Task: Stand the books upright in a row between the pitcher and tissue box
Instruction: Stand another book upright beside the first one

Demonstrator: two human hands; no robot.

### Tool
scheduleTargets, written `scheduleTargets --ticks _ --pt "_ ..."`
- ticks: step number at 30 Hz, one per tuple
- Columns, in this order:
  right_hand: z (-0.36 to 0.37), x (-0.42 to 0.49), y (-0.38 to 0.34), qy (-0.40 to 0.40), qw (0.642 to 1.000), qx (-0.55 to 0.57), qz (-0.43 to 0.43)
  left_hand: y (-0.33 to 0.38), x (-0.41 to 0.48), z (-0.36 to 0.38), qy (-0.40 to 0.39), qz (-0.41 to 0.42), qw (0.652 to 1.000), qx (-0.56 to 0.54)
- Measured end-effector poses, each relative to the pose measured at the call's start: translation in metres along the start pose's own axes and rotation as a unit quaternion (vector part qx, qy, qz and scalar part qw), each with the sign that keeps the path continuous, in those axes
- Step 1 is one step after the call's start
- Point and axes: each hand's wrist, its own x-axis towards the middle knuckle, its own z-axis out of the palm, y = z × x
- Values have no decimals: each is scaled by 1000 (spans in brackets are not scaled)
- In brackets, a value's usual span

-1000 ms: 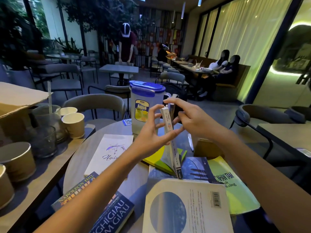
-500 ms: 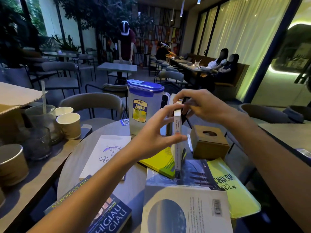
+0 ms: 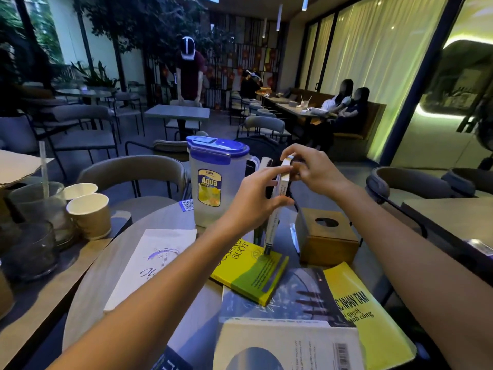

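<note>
A thin white book (image 3: 274,225) stands nearly upright between the clear pitcher (image 3: 217,182) with its blue lid and the brown tissue box (image 3: 326,237). My left hand (image 3: 256,202) grips its spine from the left. My right hand (image 3: 310,169) pinches its top edge. Another upright book (image 3: 264,162) shows just behind it, next to the pitcher's handle. The white book's lower end rests near a yellow-green book (image 3: 250,271) lying flat. Other flat books: a white one (image 3: 149,265), a dark blue one (image 3: 293,297), a yellow one (image 3: 365,313) and a pale one (image 3: 288,345).
The round table (image 3: 88,287) holds everything. To the left, a second table (image 3: 34,295) carries paper cups (image 3: 89,214), glasses (image 3: 37,206) and a cardboard sheet. A grey chair (image 3: 133,172) stands behind the pitcher. People sit and stand in the café background.
Both hands carried the white book away from me and set it more upright, from over the flat books to the gap between pitcher and tissue box. The view shifted slightly.
</note>
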Motion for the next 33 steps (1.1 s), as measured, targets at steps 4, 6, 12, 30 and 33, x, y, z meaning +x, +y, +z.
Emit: scheduleTargets --ticks 4,6,12,30,33 --pt "12 8 19 8 1000 16 18 -12 10 4 -21 23 994 107" --pt "16 12 27 7 1000 14 24 -16 13 3 -29 43 986 160" --pt "19 28 41 6 999 -14 32 -22 24 -10 -57 96 925 364" --pt "41 36 45 -48 994 37 93 -30 26 -16 -66 106 923 363" --pt "42 31 47 -45 995 44 81 -33 27 -21 -56 107 927 356"
